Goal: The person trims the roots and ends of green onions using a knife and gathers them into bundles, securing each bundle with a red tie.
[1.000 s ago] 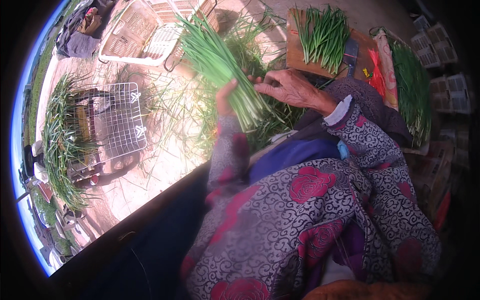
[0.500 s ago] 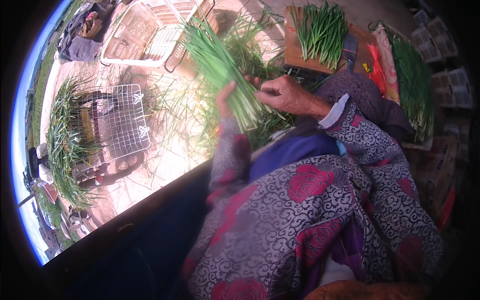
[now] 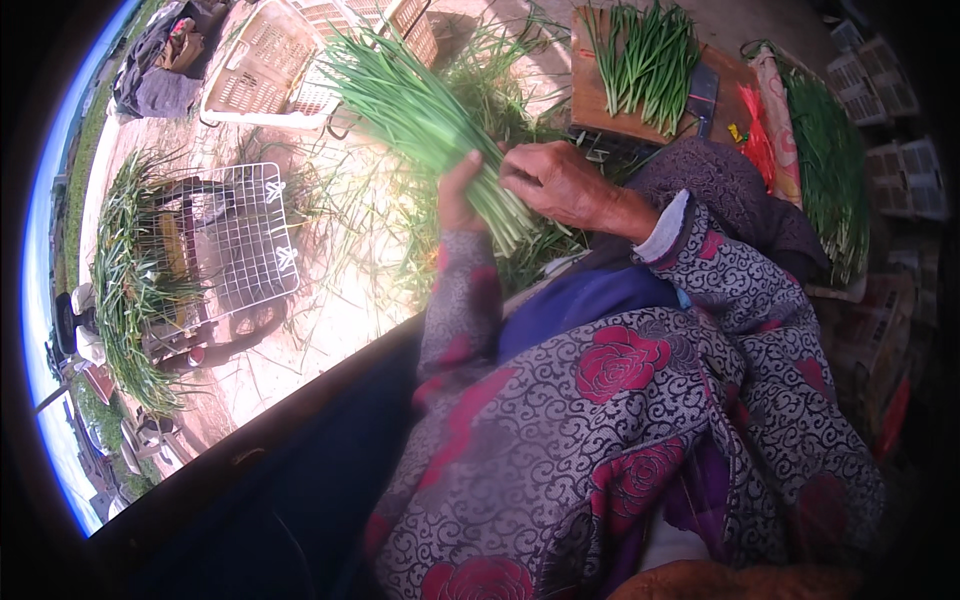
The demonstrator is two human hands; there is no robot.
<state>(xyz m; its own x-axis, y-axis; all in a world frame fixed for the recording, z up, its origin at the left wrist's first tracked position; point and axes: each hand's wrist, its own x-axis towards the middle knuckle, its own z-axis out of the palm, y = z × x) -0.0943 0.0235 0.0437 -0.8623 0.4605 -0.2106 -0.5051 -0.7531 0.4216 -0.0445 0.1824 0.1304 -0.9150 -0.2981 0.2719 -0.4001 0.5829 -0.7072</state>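
A loose bunch of garlic chives [image 3: 420, 115], long green leaves with pale stem ends, slants up and to the left in front of me. My left hand [image 3: 460, 195] is closed around its lower part, thumb over the stems. Close to the right side of the bunch is my right hand [image 3: 570, 185], its fingers curled and pinched near the stems. Whatever may lie between those fingertips is hidden.
Plucked leaves litter the ground below my hands. A cream plastic crate [image 3: 265, 75] stands beyond, a white wire rack [image 3: 245, 235] with heaped greens [image 3: 140, 290] at left. More chives [image 3: 645, 65] lie on a wooden board [image 3: 588, 85] at right, near a red plastic bag [image 3: 755, 140].
The bunch has tilted further left, its leaf tips spreading toward the crate. My right hand has shifted slightly up and left along the stems.
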